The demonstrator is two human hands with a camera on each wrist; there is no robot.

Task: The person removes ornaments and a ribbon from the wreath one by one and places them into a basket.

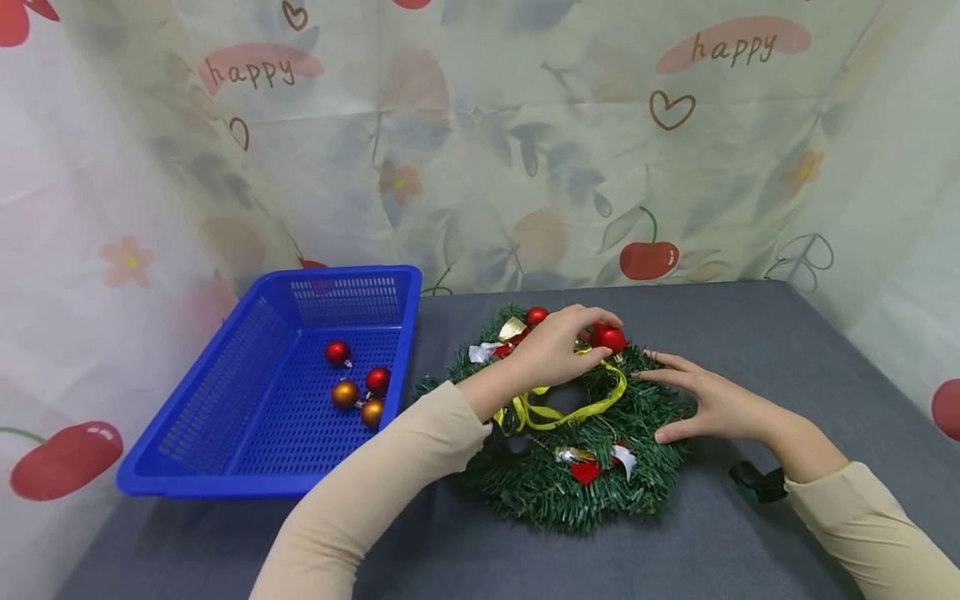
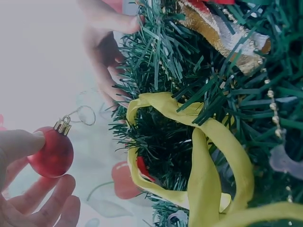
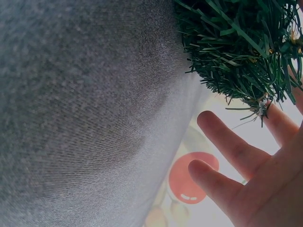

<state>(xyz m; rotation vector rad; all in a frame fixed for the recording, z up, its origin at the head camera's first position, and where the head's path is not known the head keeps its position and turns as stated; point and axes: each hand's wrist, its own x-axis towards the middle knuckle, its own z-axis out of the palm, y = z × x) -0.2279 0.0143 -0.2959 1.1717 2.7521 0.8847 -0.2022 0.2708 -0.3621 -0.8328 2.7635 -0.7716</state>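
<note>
A green wreath (image 1: 645, 467) lies on the grey table, with a yellow ribbon (image 1: 592, 410) looped around its centre. My left hand (image 1: 553, 343) is over the wreath's far side and pinches a red Christmas ball (image 2: 53, 153) between thumb and fingers. A gold cap with a thin wire loop tops this ball. At the wreath's right side is my right hand (image 1: 712, 404), its fingers spread and touching the greenery; the right wrist view shows those fingers (image 3: 232, 146) extended beside the needles.
On the left stands a blue plastic basket (image 1: 262, 400) holding red balls (image 1: 337, 352) and orange-gold balls (image 1: 345, 393). Bows and another red ball (image 1: 537, 316) decorate the wreath. A patterned curtain (image 1: 480, 167) hangs behind the table (image 1: 720, 325).
</note>
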